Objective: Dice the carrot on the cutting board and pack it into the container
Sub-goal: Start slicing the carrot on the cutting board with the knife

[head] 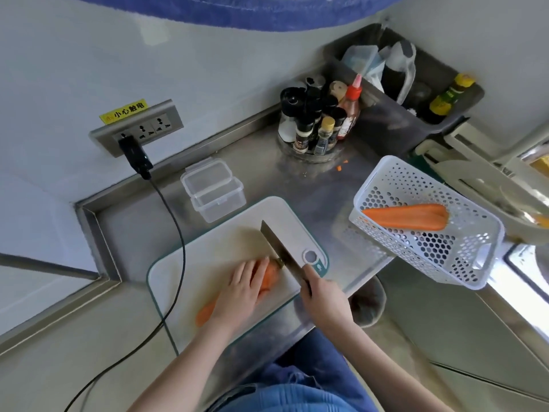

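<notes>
An orange carrot (269, 276) lies on the white cutting board (219, 242), its thin end poking out at the lower left. My left hand (242, 288) presses down on the carrot with curved fingers over it. My right hand (322, 298) grips the handle of a cleaver-style knife (277, 249), whose blade stands edge-down right beside the carrot's thick end. A clear plastic container (212, 188) with its lid resting on top sits just behind the board.
A white perforated basket (427, 230) on the right holds another carrot half (407, 216). A rack of spice bottles (319, 120) stands at the back. A black cable (175, 233) runs from the wall socket past the board's left edge. A few small carrot bits (339, 167) lie near the rack.
</notes>
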